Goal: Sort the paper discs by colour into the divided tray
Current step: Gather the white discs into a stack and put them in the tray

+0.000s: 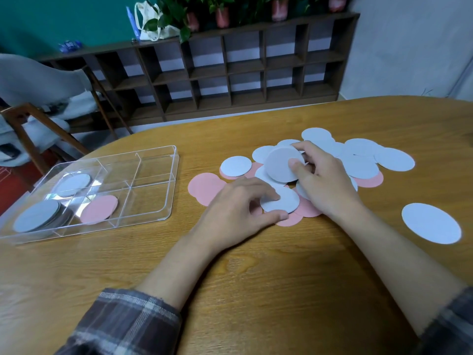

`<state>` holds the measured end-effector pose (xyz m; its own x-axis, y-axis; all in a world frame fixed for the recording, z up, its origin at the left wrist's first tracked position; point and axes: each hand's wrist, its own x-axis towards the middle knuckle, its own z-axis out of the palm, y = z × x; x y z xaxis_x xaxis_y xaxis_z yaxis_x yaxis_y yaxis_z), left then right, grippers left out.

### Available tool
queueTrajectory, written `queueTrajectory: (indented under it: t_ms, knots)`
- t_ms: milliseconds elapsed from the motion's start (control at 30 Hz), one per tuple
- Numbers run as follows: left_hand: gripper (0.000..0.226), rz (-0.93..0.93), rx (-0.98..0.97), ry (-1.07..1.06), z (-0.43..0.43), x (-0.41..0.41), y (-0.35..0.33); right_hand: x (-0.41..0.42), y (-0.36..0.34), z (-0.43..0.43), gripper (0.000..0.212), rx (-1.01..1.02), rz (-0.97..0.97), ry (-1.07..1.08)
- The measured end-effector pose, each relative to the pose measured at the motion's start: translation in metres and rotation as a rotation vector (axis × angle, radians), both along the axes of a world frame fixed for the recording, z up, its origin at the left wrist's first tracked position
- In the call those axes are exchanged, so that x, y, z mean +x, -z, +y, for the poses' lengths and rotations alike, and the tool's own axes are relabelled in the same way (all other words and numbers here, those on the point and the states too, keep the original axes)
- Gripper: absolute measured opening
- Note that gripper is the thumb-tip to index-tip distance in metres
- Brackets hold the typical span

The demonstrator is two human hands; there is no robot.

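A heap of white and pink paper discs (358, 162) lies on the wooden table right of centre. My right hand (322, 180) pinches a white disc (280, 163), lifted and tilted above the heap. My left hand (238, 211) pinches another white disc (281, 202) at the heap's near edge, thumb under its rim. The clear divided tray (153, 208) stands to the left. It holds a stack of white discs (38, 216) in the near-left compartment, a white disc (74, 184) behind it, and a pink disc (99, 208) in a middle compartment.
A lone white disc (431, 222) lies on the table at the right, apart from the heap. Beyond the table stand a dark wooden shelf unit (230, 73) with plants on top and a chair (38, 103) at the left.
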<state>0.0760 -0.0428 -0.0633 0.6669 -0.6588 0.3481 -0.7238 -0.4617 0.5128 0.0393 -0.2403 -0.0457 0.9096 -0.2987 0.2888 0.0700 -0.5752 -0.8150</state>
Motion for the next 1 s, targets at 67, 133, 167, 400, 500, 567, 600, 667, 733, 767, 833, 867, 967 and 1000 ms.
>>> queueTrajectory:
  t_ms: [67,133,167,400,500,567,600,667,733,767,833,867,967,1000]
  knots:
    - [0.031,0.019,-0.011,-0.008,0.001,0.0,-0.002,0.0,0.0,0.001,0.02,0.014,0.009,-0.009]
    - [0.024,0.023,-0.039,-0.002,0.001,-0.002,-0.005,-0.001,0.001,0.001,0.019,0.034,0.014,-0.017]
    - [0.021,0.01,-0.053,0.0,0.001,-0.002,-0.006,0.0,0.001,0.001,0.02,0.042,0.016,-0.022]
    - [0.012,-0.15,-0.155,-0.125,0.004,0.001,-0.011,0.0,0.003,0.002,0.019,0.083,0.027,-0.1]
    - [0.009,-0.131,-0.21,-0.196,0.006,0.003,-0.011,0.0,0.003,0.003,0.02,0.09,0.041,-0.122]
    - [0.019,-0.072,-0.245,-0.234,0.006,0.002,-0.012,-0.001,0.003,0.005,0.02,0.084,0.044,-0.148]
    - [0.023,-0.05,-0.251,-0.254,0.005,0.002,-0.012,-0.002,0.003,0.006,0.02,0.076,0.047,-0.162]
    - [0.024,-0.04,-0.244,-0.294,0.005,0.002,-0.012,-0.002,0.004,0.007,0.026,0.055,0.053,-0.178]
    - [0.021,-0.035,-0.244,-0.322,0.005,0.003,-0.012,-0.001,0.006,0.007,0.028,0.044,0.053,-0.183]
    - [0.02,-0.019,-0.252,-0.33,0.005,0.003,-0.012,-0.001,0.006,0.008,0.029,0.048,0.05,-0.181]
    - [0.02,0.013,-0.269,-0.355,0.004,0.003,-0.012,-0.001,0.006,0.009,0.035,0.063,0.061,-0.178]
    - [0.019,0.02,-0.273,-0.37,0.004,0.003,-0.011,-0.002,0.005,0.01,0.036,0.064,0.07,-0.181]
    - [0.018,0.028,-0.273,-0.385,0.006,0.006,-0.01,-0.006,0.005,0.014,0.036,-0.029,0.075,-0.206]
    - [0.017,0.023,-0.268,-0.383,0.007,0.007,-0.01,-0.006,0.005,0.014,0.037,-0.094,0.069,-0.207]
